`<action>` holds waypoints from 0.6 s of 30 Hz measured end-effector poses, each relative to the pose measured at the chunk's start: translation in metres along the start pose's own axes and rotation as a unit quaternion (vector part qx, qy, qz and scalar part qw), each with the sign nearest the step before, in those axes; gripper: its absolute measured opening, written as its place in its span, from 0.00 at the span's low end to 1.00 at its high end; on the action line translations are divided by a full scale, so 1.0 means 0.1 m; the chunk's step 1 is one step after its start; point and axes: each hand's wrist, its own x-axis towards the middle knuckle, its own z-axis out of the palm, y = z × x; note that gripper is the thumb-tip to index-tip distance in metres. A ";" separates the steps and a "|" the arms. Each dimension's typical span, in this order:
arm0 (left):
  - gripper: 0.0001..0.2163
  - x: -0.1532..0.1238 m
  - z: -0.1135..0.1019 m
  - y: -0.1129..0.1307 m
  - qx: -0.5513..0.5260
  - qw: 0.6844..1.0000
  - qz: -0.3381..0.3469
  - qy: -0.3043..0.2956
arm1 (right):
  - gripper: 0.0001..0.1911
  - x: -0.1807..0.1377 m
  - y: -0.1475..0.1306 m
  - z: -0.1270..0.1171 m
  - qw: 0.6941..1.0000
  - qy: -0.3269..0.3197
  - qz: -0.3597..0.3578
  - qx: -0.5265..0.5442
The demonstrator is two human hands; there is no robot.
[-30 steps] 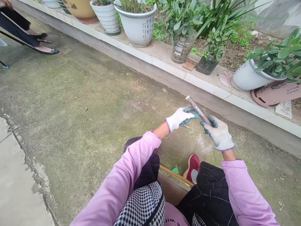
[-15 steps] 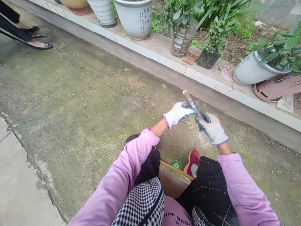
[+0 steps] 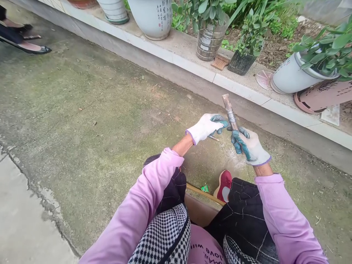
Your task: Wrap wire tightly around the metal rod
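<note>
Both my hands wear white gloves with blue-green palms. My right hand is wrapped round the lower part of a short brownish rod with a silvery wound band near its middle; the rod points up and away. My left hand is closed beside the rod, its fingertips against it just below the band, and a thin dark bit pokes out under its fingers. I sit with pink sleeves and dark quilted knees, a red shoe on the ground below my hands.
A low concrete ledge runs across the back with several potted plants, a white pot and a tipped white pot. Mossy concrete ground lies ahead. Another person's feet in black shoes are at far left.
The rod has tipped from slanting left to more upright in my right hand. My left hand has stayed at its side. The view has shifted down slightly.
</note>
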 end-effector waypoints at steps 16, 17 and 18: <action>0.06 0.01 -0.02 -0.15 0.039 0.994 -0.021 -0.101 | 0.33 0.11 0.00 -0.23 1.000 0.016 -0.006 0.021; 0.05 0.01 -0.02 -0.16 0.046 0.994 -0.022 -0.096 | 0.33 0.08 -0.01 -0.23 0.999 -0.003 -0.007 0.031; 0.05 0.02 -0.03 -0.16 0.051 0.994 -0.021 -0.089 | 0.33 0.06 -0.02 -0.24 0.999 -0.024 -0.006 0.040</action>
